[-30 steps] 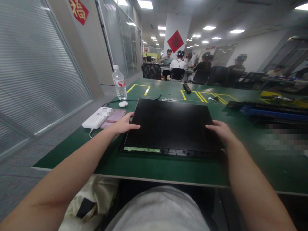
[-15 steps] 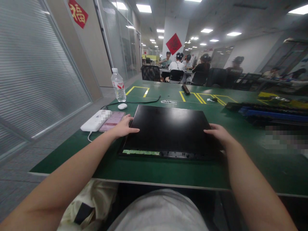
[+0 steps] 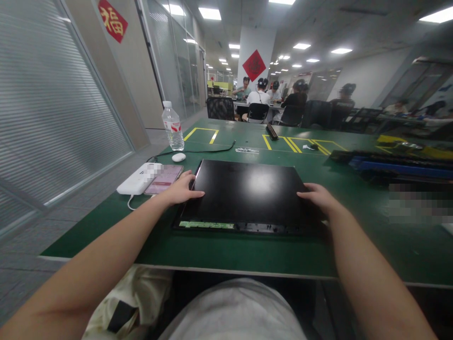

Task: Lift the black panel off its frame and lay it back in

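A flat black display panel (image 3: 247,191) lies on the green table (image 3: 226,250) in front of me, with a green circuit strip (image 3: 207,225) along its near edge. My left hand (image 3: 180,190) grips the panel's left edge, thumb on top and fingers curled round the side. My right hand (image 3: 318,197) grips the right edge the same way. The panel's far edge lies low, close to the table.
Left of the panel lie a pink phone (image 3: 163,179) and a white power bank (image 3: 138,178). Behind them stand a water bottle (image 3: 173,125) and a white mouse (image 3: 179,157) with a black cable (image 3: 208,150). Dark trays (image 3: 396,165) fill the right side. Several people sit at a far table.
The panel's far edge has come down toward the table, so it lies flatter than a second ago. Both hands have stayed on its side edges.
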Tool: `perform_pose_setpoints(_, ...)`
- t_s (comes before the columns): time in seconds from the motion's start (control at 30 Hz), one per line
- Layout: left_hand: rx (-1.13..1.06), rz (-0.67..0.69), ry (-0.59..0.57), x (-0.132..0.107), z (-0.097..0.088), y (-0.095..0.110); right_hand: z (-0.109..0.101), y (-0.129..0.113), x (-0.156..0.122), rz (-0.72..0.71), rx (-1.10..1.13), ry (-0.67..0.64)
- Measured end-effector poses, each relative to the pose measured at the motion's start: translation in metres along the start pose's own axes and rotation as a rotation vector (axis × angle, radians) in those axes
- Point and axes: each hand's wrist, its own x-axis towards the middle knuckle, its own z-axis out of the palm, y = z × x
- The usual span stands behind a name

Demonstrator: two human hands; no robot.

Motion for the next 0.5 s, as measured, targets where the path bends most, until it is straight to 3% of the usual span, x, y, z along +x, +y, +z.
perform_pose_setpoints(0.5, -0.046, 0.001, -0.003, -0.0031, -0.0011, 0.0032, -0.0008, 0.0058, 0.0031, -0.043, -0.022, 0.069)
